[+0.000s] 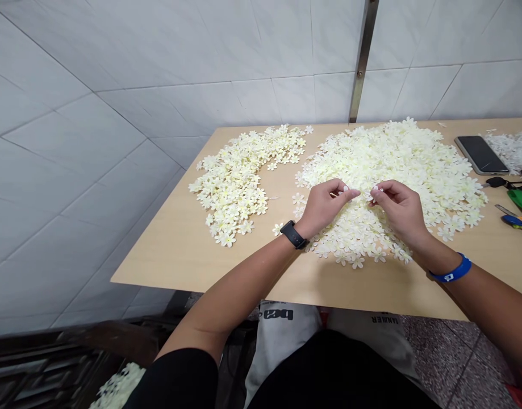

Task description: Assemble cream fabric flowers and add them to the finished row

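My left hand [328, 205] is closed in a pinch above the larger pile of flowers [397, 153]. Something small and whitish shows at its fingertips, too small to name. A short gap away, my right hand [399, 209] pinches a pale artificial flower [375, 192] between thumb and forefinger. Both hands face each other over the pile of loose, cream-white, yellow-centred flowers. To the left, a smaller curved pile of flowers [233, 190] with stronger yellow centres lies on the tan tabletop [167, 250].
A phone [481, 154] lies right of the big pile, near a heap of small white pieces [514, 149]. Keys [497, 182] and a tool with blue and yellow handles [518, 221] lie at the right. A tiled wall [252, 40] bounds the table's back.
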`<state>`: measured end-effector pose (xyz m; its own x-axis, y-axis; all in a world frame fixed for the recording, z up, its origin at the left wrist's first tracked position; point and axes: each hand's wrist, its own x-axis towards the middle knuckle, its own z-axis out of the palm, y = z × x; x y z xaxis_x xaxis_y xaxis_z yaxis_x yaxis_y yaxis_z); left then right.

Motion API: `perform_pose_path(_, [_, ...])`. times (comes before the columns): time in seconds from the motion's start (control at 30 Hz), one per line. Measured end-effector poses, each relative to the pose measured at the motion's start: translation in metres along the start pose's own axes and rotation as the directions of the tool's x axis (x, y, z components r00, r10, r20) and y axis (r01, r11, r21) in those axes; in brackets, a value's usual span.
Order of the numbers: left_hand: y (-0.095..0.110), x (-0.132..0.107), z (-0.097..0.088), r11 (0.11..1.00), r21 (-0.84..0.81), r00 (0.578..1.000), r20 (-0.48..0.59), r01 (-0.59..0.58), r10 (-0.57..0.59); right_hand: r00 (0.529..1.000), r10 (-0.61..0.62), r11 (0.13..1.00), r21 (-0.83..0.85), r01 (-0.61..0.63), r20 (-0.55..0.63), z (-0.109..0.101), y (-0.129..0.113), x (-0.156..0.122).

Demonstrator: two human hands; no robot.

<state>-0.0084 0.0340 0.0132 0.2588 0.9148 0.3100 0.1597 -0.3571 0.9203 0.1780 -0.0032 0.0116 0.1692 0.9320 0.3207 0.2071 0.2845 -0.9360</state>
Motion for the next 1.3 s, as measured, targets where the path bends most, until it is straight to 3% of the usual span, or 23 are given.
perform_pose_path(0.17, [0.000,-0.002,0.000,0.943,0.238,0.972,0.093,-0.233,0.217,0.999,-0.008,1.000,0.016,0.007,0.038,-0.001,0.002,0.000])
perform_pose_path(0.3, [-0.001,-0.001,-0.002,0.888,0.354,0.955,0.077,-0.295,0.286,1.000,-0.001,0.999,-0.044,0.002,0.023,-0.002,0.000,-0.002])
perform_pose_path(0.43, [-0.004,0.010,-0.015,0.876,0.427,0.967,-0.009,-0.225,0.253,0.995,-0.096,0.968,-0.233,0.093,-0.003,-0.007,0.001,-0.004])
perform_pose_path(0.53, [-0.014,0.025,-0.034,0.841,0.533,0.986,-0.073,-0.087,0.149,0.942,-0.328,0.854,-0.403,0.329,0.075,-0.009,0.006,-0.002])
perform_pose_path(0.63, [-0.030,0.044,-0.057,0.632,0.770,0.995,-0.101,0.092,-0.022,0.850,-0.500,0.696,-0.509,0.507,0.163,-0.009,0.012,0.002])
perform_pose_path(0.73, [-0.049,0.064,-0.083,0.529,0.832,0.986,-0.156,0.165,-0.063,0.798,-0.572,0.623,-0.532,0.573,0.189,-0.007,0.017,0.002])
perform_pose_path(0.93, [-0.083,0.086,-0.117,0.406,0.893,0.980,-0.175,0.197,-0.091,0.783,-0.588,0.634,-0.487,0.601,0.201,-0.004,0.019,-0.001])
perform_pose_path(1.1, [-0.090,0.087,-0.120,0.385,0.901,0.979,-0.195,0.199,-0.051,0.787,-0.581,0.650,-0.464,0.602,0.208,-0.002,0.021,-0.001])
perform_pose_path(1.3, [-0.089,0.098,-0.116,0.423,0.894,0.989,-0.144,0.148,-0.041,0.796,-0.571,0.673,-0.439,0.595,0.203,0.001,0.021,-0.005])
